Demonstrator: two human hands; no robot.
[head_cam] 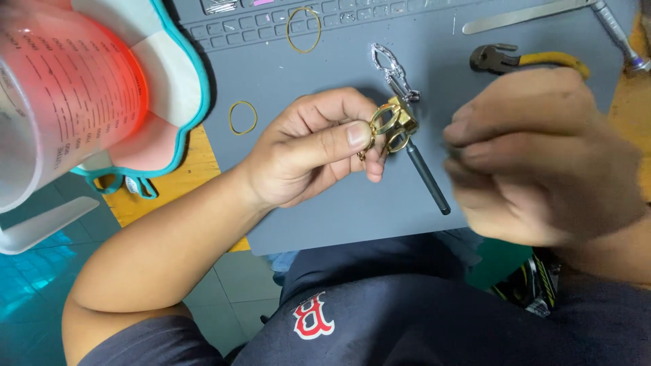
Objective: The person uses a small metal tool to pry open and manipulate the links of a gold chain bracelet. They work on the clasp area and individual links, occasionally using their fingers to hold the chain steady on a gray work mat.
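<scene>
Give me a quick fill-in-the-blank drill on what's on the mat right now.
1. The left hand pinches a ____-coloured metal clasp.
2. The silver carabiner lies on the ____ mat.
3. The pliers have ____ handles.
4. The loose rubber band on the mat lies to the ____ of the left hand in the picture.

Missing words: gold; grey; yellow; left

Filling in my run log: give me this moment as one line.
left hand: pinches gold metal keyring cluster | right hand: blurred, beside it, hold unclear | under: grey rubber mat
</scene>
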